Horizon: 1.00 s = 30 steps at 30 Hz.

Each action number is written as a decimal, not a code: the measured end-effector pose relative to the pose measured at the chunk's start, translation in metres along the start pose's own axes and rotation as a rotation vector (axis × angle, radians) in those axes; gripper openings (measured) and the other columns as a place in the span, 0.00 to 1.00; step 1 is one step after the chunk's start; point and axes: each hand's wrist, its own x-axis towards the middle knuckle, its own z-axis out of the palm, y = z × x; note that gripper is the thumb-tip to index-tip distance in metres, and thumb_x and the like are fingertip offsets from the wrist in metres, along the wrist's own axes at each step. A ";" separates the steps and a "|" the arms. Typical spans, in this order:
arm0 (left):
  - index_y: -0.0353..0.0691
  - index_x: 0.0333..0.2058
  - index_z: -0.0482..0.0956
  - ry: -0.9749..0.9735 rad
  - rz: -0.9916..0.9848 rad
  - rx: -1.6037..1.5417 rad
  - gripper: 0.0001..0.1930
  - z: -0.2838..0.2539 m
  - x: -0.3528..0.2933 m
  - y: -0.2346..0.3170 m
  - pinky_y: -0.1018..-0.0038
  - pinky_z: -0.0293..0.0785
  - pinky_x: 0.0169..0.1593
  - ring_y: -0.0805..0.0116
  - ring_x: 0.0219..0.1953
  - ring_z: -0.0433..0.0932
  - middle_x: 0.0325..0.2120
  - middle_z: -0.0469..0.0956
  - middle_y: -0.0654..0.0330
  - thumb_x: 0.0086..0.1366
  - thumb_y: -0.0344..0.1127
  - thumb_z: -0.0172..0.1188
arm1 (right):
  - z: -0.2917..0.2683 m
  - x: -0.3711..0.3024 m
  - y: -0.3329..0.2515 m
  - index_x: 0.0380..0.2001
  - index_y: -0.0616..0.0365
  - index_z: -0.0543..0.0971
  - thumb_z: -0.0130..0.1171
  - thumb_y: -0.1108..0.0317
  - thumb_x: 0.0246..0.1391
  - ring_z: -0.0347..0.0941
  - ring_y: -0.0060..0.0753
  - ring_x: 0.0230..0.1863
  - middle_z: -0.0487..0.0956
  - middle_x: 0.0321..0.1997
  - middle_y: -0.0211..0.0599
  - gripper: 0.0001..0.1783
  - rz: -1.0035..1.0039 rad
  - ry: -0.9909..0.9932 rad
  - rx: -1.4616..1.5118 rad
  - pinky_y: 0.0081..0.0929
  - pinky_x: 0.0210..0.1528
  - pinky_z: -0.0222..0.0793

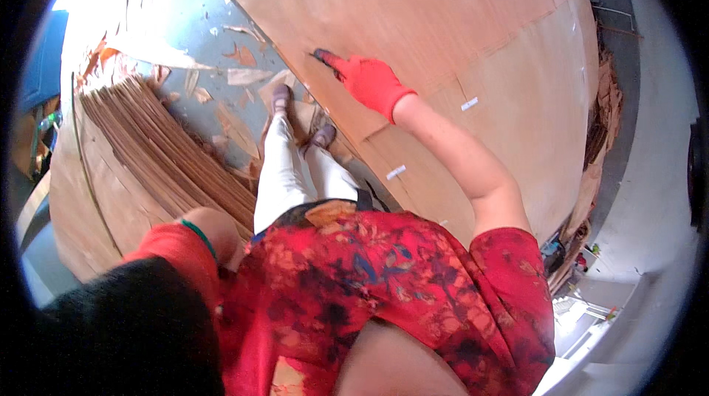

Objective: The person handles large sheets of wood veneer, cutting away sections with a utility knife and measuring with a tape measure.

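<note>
My right hand, in a red glove, reaches forward onto a large thin wood veneer sheet. It is closed around a small dark tool whose tip rests near the sheet's left edge. My left hand, also in a red glove with a green bangle at the wrist, sits low at the left beside a stack of veneer strips. A dark mass in the lower left corner hides its fingers. My white trousers and brown shoes stand between the stack and the sheet.
Torn veneer scraps litter the grey floor ahead of my feet. Short white tape pieces dot the big sheet. More ragged veneer piles up along the sheet's right edge. A blue object stands at the far left.
</note>
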 end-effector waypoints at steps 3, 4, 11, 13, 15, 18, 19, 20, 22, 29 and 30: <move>0.35 0.51 0.77 0.008 0.008 -0.017 0.17 -0.001 0.002 0.007 0.63 0.69 0.51 0.58 0.48 0.73 0.44 0.74 0.52 0.65 0.29 0.50 | -0.004 -0.007 0.002 0.66 0.29 0.64 0.46 0.63 0.63 0.78 0.52 0.39 0.79 0.39 0.49 0.28 0.049 -0.032 -0.069 0.45 0.41 0.75; 0.34 0.51 0.77 0.009 0.005 -0.022 0.17 -0.001 0.002 0.008 0.62 0.69 0.52 0.58 0.48 0.73 0.45 0.74 0.51 0.65 0.30 0.49 | -0.002 -0.006 0.005 0.66 0.29 0.64 0.46 0.64 0.63 0.78 0.52 0.40 0.79 0.39 0.49 0.28 0.031 -0.017 -0.052 0.45 0.41 0.75; 0.34 0.53 0.76 -0.005 0.036 0.007 0.18 0.006 0.015 0.011 0.61 0.68 0.56 0.57 0.53 0.72 0.50 0.73 0.50 0.68 0.32 0.46 | 0.005 -0.010 0.005 0.67 0.30 0.62 0.46 0.65 0.63 0.78 0.44 0.42 0.79 0.40 0.44 0.30 0.028 -0.021 -0.085 0.40 0.43 0.75; 0.34 0.53 0.76 -0.005 0.036 0.035 0.18 0.007 0.021 0.013 0.61 0.68 0.57 0.57 0.55 0.71 0.52 0.73 0.50 0.69 0.33 0.45 | 0.012 -0.012 0.008 0.68 0.28 0.60 0.46 0.65 0.62 0.78 0.44 0.42 0.78 0.41 0.44 0.31 0.035 -0.021 -0.124 0.39 0.42 0.75; 0.33 0.53 0.76 -0.006 0.045 0.084 0.19 0.010 0.028 0.007 0.60 0.68 0.58 0.57 0.56 0.71 0.53 0.72 0.49 0.70 0.33 0.44 | 0.010 -0.009 0.000 0.70 0.28 0.57 0.47 0.64 0.62 0.78 0.43 0.43 0.77 0.42 0.44 0.33 0.041 0.001 -0.172 0.38 0.42 0.76; 0.33 0.54 0.75 0.027 -0.035 0.203 0.19 0.013 0.033 -0.019 0.60 0.67 0.60 0.57 0.58 0.71 0.56 0.72 0.49 0.71 0.34 0.43 | 0.012 -0.018 -0.010 0.71 0.29 0.54 0.47 0.64 0.62 0.77 0.44 0.43 0.76 0.44 0.45 0.36 0.090 0.046 -0.268 0.38 0.41 0.76; 0.33 0.54 0.75 0.034 -0.073 0.271 0.19 0.012 0.037 -0.025 0.59 0.67 0.60 0.57 0.59 0.70 0.56 0.72 0.48 0.71 0.34 0.43 | 0.015 -0.018 -0.015 0.72 0.31 0.53 0.47 0.64 0.62 0.77 0.44 0.43 0.75 0.44 0.45 0.36 0.080 0.068 -0.295 0.38 0.41 0.76; 0.33 0.54 0.75 0.027 -0.113 0.354 0.20 0.016 0.039 -0.034 0.59 0.67 0.61 0.57 0.59 0.70 0.57 0.72 0.48 0.72 0.35 0.42 | 0.021 -0.020 -0.016 0.72 0.32 0.52 0.47 0.64 0.61 0.77 0.44 0.43 0.75 0.45 0.46 0.37 0.094 0.093 -0.319 0.39 0.41 0.76; 0.33 0.55 0.75 -0.064 -0.261 0.549 0.20 0.034 0.031 -0.074 0.59 0.67 0.62 0.57 0.61 0.70 0.59 0.71 0.48 0.72 0.35 0.41 | 0.028 -0.027 -0.010 0.72 0.35 0.54 0.48 0.65 0.60 0.76 0.43 0.43 0.75 0.42 0.44 0.37 0.088 0.158 -0.262 0.39 0.41 0.76; 0.37 0.60 0.68 -0.516 -0.382 0.227 0.27 0.103 -0.057 -0.238 0.61 0.59 0.67 0.49 0.65 0.64 0.61 0.68 0.49 0.62 0.24 0.59 | 0.008 -0.066 -0.005 0.68 0.38 0.62 0.52 0.64 0.62 0.79 0.42 0.38 0.80 0.39 0.41 0.31 0.322 0.491 0.328 0.39 0.41 0.75; 0.38 0.62 0.66 -0.622 -0.383 0.223 0.28 0.118 -0.073 -0.255 0.57 0.57 0.68 0.46 0.66 0.60 0.62 0.66 0.48 0.62 0.27 0.60 | 0.008 -0.063 0.006 0.68 0.38 0.62 0.52 0.63 0.63 0.80 0.43 0.37 0.81 0.38 0.42 0.30 0.391 0.615 0.381 0.40 0.41 0.75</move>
